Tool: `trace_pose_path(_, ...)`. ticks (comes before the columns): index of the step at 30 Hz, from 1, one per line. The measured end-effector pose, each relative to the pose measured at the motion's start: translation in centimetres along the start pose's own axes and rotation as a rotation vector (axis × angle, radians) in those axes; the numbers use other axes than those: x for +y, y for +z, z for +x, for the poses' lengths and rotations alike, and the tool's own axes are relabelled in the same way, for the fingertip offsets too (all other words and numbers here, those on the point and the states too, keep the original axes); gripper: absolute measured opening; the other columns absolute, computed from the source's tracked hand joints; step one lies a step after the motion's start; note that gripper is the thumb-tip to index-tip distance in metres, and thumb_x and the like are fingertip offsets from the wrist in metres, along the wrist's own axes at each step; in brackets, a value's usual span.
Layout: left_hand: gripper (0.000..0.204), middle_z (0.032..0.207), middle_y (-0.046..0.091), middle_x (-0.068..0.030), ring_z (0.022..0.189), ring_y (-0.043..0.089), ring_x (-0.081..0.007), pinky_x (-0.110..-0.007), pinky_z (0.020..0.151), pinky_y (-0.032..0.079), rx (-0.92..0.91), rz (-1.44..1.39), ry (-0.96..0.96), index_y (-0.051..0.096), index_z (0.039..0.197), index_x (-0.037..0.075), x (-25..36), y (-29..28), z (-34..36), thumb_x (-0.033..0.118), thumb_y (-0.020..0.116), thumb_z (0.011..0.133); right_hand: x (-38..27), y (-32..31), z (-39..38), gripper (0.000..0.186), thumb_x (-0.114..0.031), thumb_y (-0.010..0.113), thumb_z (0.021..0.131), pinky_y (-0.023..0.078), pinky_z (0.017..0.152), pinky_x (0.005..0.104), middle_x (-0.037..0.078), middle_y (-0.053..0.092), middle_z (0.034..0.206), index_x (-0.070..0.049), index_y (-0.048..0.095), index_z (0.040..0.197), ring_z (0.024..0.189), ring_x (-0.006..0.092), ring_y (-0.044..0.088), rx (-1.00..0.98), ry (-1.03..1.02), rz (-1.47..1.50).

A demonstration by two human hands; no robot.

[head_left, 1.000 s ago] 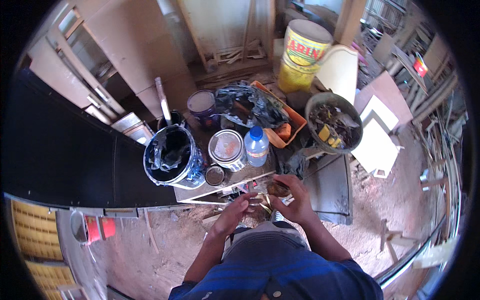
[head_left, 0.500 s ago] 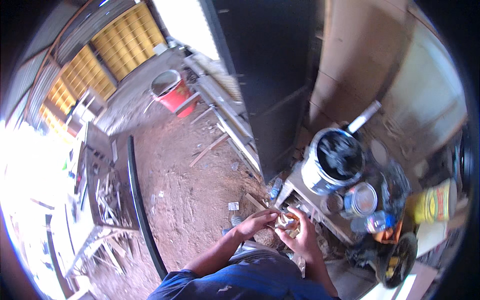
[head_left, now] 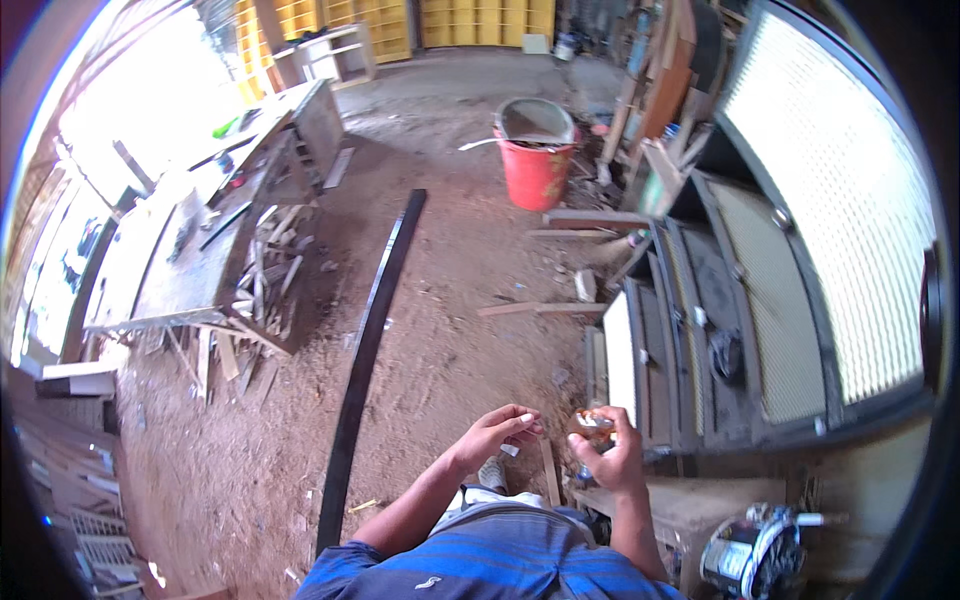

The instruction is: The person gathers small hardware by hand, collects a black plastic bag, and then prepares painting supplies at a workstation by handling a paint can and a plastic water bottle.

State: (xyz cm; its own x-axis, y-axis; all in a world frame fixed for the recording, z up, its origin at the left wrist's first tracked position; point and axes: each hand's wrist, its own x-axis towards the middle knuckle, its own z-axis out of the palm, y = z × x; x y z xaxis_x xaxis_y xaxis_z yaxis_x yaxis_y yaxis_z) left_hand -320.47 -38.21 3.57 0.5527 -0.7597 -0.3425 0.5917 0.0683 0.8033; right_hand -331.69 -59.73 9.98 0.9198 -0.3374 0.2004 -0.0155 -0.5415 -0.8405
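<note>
My right hand (head_left: 614,452) is closed around a small crumpled orange-and-white wad (head_left: 592,428), held in front of my waist between thumb and fingers. Its exact kind is too small to tell. A short gap to the left of it, my left hand (head_left: 500,436) is raised with its fingers curled together. Whatever may be between those fingertips is too small to make out. Below both hands is the dirt floor (head_left: 455,365), with my shoe (head_left: 492,474) showing under the left one.
A long black bar (head_left: 372,345) runs along the floor to my left. Beyond it stands a workbench (head_left: 190,270) with scrap wood (head_left: 265,262) beneath. A red bucket (head_left: 535,177) is ahead. Black-framed panels (head_left: 770,290) lean at right, near a paint-smeared bucket (head_left: 745,560).
My left hand has come away from the wad, which stays in my right hand. My view has swung left, so the paint-smeared bucket now sits at the lower right.
</note>
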Motion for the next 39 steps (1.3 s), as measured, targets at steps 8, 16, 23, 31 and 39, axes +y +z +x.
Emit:
trace_pose_path(8, 0.038, 0.109, 0.070, -0.0058, 0.098, 0.067, -0.0144, -0.031, 0.088, 0.052, 0.262, -0.148, 0.106, 0.059, 0.128, 0.003, 2.3, -10.4, 0.7, 0.033, 0.056, 0.104, 1.1, 5.5, 10.8, 0.047, -0.018, 0.083, 0.078, 0.055, 0.074, 0.0332, 0.013, 0.068, 0.102, -0.005, 0.057, 0.115, 0.086, 0.0201, 0.068, -0.230, 0.042, 0.076)
trace_pose_path(16, 0.035, 0.111, 0.070, -0.0087, 0.098, 0.067, -0.0156, -0.031, 0.089, 0.052, 0.423, -0.172, 0.122, 0.059, 0.128, 0.002, 7.3, -17.8, 6.9, 0.028, 0.054, 0.105, 3.2, 12.7, 27.1, 0.051, -0.020, 0.084, 0.077, 0.053, 0.068, 0.0297, 0.009, 0.069, 0.095, -0.006, 0.057, 0.118, 0.082, 0.0150, 0.067, -0.311, -0.072, 0.097)
trace_pose_path(23, 0.035, 0.110, 0.070, -0.0088, 0.098, 0.067, -0.0155, -0.031, 0.088, 0.052, 0.653, -0.111, 0.274, 0.061, 0.125, 0.005, 16.2, -25.1, 12.8, 0.031, 0.060, 0.102, -0.7, 22.4, 45.1, 0.049, -0.014, 0.081, 0.082, 0.056, 0.081, 0.0329, 0.012, 0.068, 0.106, -0.005, 0.055, 0.122, 0.092, 0.0165, 0.068, -0.484, -0.148, 0.373)
trace_pose_path(31, 0.037, 0.108, 0.069, -0.0068, 0.098, 0.065, -0.0136, -0.030, 0.089, 0.051, 0.819, -0.170, 0.320, 0.059, 0.125, 0.003, 21.6, -32.4, 19.0, 0.030, 0.063, 0.100, -2.9, 32.8, 59.4, 0.050, -0.013, 0.081, 0.083, 0.055, 0.080, 0.0297, 0.010, 0.066, 0.109, -0.005, 0.052, 0.124, 0.094, 0.0150, 0.067, -0.638, -0.238, 0.398)
trace_pose_path(39, 0.038, 0.111, 0.067, -0.0077, 0.101, 0.063, -0.0138, -0.030, 0.090, 0.052, 0.863, -0.141, 0.402, 0.060, 0.124, -0.001, 28.1, -39.1, 27.5, 0.026, 0.067, 0.098, 2.7, 38.7, 72.2, 0.054, -0.006, 0.076, 0.084, 0.058, 0.072, 0.0295, 0.008, 0.063, 0.107, -0.006, 0.047, 0.129, 0.090, 0.0146, 0.066, -0.684, -0.026, 0.523)
